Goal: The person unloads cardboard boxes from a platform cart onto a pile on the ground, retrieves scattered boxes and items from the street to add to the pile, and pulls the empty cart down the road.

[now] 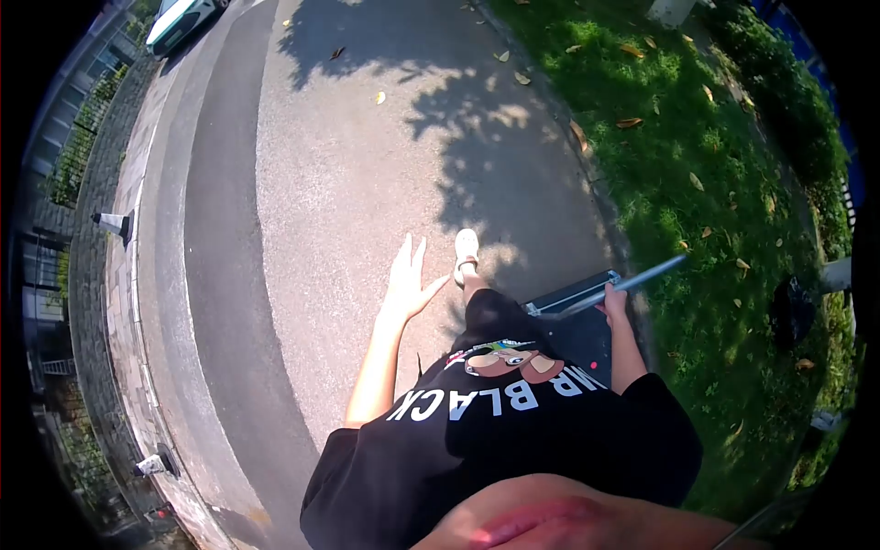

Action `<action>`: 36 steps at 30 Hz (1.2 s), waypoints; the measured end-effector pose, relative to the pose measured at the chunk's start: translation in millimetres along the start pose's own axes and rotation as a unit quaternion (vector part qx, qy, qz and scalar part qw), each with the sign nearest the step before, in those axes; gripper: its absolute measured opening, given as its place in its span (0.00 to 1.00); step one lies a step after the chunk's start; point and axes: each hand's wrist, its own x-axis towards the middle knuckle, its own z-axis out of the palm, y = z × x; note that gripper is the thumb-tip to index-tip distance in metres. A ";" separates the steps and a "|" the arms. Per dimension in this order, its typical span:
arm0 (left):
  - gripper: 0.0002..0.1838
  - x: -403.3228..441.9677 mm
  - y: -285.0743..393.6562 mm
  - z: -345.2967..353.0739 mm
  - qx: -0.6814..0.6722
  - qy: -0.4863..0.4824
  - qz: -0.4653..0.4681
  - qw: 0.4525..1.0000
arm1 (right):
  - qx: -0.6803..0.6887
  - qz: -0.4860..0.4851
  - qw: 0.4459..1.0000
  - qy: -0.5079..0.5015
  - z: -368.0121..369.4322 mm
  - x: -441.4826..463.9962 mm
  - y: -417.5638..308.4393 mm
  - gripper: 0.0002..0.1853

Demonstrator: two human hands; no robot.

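My left hand (408,284) is held out over the pavement with its fingers spread and nothing in it. On the other side, my right hand (612,299) is closed around a pale metal pole. The pole belongs to what looks like a long-handled dustpan (573,291), a dark, box-like pan with a silvery edge, hanging beside my right leg. My shirt and the shade hide part of the pan. One foot in a light clog (467,252) is forward on the path.
Grey pavement (339,183) runs ahead with scattered leaves and tree shadow. A kerb and grass (660,174) lie along the right. Bollards (112,223) line the left side, and a parked car (179,26) stands at the far left. A tree trunk (671,11) rises from the grass.
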 end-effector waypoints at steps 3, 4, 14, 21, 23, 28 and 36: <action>0.50 103.3 -54.4 -8.5 0.040 -0.032 -0.007 0.999 | -0.011 0.009 1.000 -0.002 83.2 40.7 -76.8 0.17; 0.51 140.0 -67.6 -15.3 0.048 -0.055 -0.020 0.997 | -0.008 0.004 1.000 -0.002 112.0 54.6 -109.1 0.17; 0.48 423.8 -236.0 -113.4 -0.049 -0.036 -0.130 0.990 | -0.030 0.007 0.999 -0.038 401.4 200.0 -375.5 0.20; 0.39 646.5 -396.5 -181.9 -0.009 -0.062 -0.176 0.982 | -0.027 -0.010 0.998 -0.059 609.4 301.5 -537.5 0.17; 0.38 724.0 -434.3 -215.7 -0.011 -0.053 -0.151 0.987 | -0.030 -0.002 0.998 -0.061 676.2 329.4 -586.7 0.17; 0.32 908.3 -502.0 -278.2 0.031 -0.085 -0.040 0.995 | -0.072 0.076 0.990 -0.090 811.2 377.8 -705.9 0.21; 0.39 1191.0 -620.0 -333.8 0.004 -0.068 -0.037 0.997 | -0.005 -0.014 0.999 -0.032 1049.1 542.4 -847.6 0.17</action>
